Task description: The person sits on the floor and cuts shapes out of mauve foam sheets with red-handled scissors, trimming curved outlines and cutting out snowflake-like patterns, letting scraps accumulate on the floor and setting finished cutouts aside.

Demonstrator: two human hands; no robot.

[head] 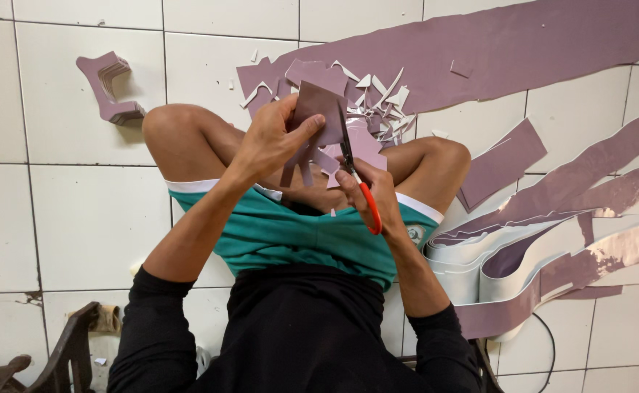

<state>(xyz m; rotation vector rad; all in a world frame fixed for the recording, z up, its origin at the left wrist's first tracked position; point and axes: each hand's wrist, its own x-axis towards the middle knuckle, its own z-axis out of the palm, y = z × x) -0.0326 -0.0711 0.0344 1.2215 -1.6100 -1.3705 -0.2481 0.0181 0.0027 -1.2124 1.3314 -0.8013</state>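
The left hand point(272, 142) gripped a mauve sheet piece point(318, 109) above the crossed legs, holding it steady for cutting. The right hand point(370, 196) was closed around red-handled scissors point(356, 178), blades in the sheet, so scraps point(377, 98) fell onto the tiled floor point(65, 211).

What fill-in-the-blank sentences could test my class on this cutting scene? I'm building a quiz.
1. The right hand works scissors with ____ handles.
2. The left hand holds a mauve sheet piece above the person's crossed ____.
3. A stack of cut mauve shapes lies on the white ____ floor.

Missing words: red; legs; tiled
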